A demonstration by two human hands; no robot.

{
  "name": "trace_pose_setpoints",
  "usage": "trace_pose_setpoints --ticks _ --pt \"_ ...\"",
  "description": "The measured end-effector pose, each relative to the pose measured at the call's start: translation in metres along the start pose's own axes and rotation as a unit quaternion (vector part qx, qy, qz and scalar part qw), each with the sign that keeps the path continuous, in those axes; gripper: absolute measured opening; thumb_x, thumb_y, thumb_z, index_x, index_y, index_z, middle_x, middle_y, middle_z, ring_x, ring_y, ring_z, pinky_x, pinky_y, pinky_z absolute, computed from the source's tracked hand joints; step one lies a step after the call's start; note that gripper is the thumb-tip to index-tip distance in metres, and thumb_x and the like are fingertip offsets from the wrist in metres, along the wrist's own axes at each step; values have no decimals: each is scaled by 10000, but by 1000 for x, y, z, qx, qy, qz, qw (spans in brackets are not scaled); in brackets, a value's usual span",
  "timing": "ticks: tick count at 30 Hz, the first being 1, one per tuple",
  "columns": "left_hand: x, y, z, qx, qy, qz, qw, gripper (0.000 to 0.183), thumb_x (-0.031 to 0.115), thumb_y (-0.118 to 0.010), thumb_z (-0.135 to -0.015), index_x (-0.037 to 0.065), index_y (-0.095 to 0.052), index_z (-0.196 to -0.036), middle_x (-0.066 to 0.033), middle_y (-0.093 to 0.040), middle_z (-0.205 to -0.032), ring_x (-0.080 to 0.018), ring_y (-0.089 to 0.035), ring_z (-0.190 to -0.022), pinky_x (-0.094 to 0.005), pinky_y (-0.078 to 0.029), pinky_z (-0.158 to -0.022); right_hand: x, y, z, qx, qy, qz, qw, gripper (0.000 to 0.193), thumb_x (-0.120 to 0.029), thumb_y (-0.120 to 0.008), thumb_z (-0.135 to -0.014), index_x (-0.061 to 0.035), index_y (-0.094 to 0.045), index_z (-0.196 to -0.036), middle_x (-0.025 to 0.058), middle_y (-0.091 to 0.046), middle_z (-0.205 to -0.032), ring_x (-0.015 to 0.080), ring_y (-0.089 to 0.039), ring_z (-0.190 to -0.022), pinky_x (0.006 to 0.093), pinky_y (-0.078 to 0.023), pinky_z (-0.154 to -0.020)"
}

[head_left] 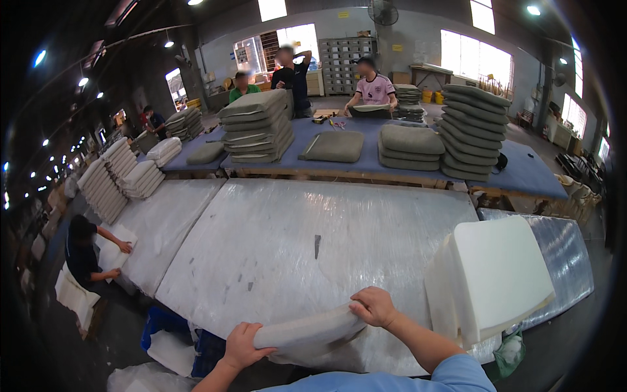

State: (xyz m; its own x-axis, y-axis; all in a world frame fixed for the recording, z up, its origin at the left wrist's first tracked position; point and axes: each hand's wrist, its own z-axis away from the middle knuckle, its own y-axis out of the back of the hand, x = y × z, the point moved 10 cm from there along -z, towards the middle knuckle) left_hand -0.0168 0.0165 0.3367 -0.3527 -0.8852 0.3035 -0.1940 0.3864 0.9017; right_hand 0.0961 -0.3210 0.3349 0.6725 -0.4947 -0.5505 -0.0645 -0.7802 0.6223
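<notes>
A white foam pad [307,330] is held edge-on at the near edge of a wide plastic-covered table [313,242]. My left hand [243,345] grips its left end from below. My right hand [373,306] clasps its right end from above. The pad bends slightly between both hands. To the right, a stack of white foam pads [496,274] lies on the table, close to my right forearm.
Beyond lies a blue table [522,171] with stacks of grey-green cushions [258,124] and one single cushion [334,145]; several people stand behind it. At the left, a seated person [85,251] handles white foam beside more foam stacks [124,176].
</notes>
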Motion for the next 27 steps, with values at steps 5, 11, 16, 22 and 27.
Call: trace_pose_setpoints --ticks 5,11,16,22,27 --pt "22 -27 -29 -200 -57 -36 978 795 550 -780 -847 37 -532 -1400 -205 -682 -1137 -408 -689 -1023 -473 -556 -881 13 1 8 84 -89 -26 992 206 -261 -690 -935 -65 -752 -918 108 -715 -826 315 -687 -788 407 -546 -732" --pt "88 -77 -73 -331 -168 87 924 878 527 -677 -949 52 -305 -1586 -296 -628 -1274 -452 -674 -1100 -515 -543 -952 35 7 53 200 -252 -35 946 346 -268 -591 -1034 -28 -678 -1267 166 -718 -1156 291 -698 -1019 374 -537 -912" --pt "101 -97 -89 -442 -166 183 862 912 514 -662 -967 58 -225 -1625 -319 -529 -1449 -457 -574 -1302 -489 -465 -1088 13 -22 98 376 -365 -89 847 585 -306 -498 -1098 -32 -331 -1588 214 -529 -1453 307 -529 -1318 377 -388 -1130" --pt "80 -138 -73 -510 -107 491 698 858 569 -481 -1065 75 -151 -1684 -221 -383 -1642 -325 -354 -1532 -393 -270 -1245 -76 -124 110 439 -396 -302 748 940 -155 -668 -996 -25 -24 -1669 220 -308 -1614 317 -351 -1488 406 -264 -1246" --pt "-3 -195 0 -519 -32 473 711 792 593 -334 -1103 73 -192 -1684 -220 -335 -1675 -317 -286 -1568 -375 -187 -1279 -127 -133 113 463 -433 -359 685 1055 -21 -765 -868 -53 -62 -1655 206 -369 -1563 323 -434 -1417 440 -341 -1200"
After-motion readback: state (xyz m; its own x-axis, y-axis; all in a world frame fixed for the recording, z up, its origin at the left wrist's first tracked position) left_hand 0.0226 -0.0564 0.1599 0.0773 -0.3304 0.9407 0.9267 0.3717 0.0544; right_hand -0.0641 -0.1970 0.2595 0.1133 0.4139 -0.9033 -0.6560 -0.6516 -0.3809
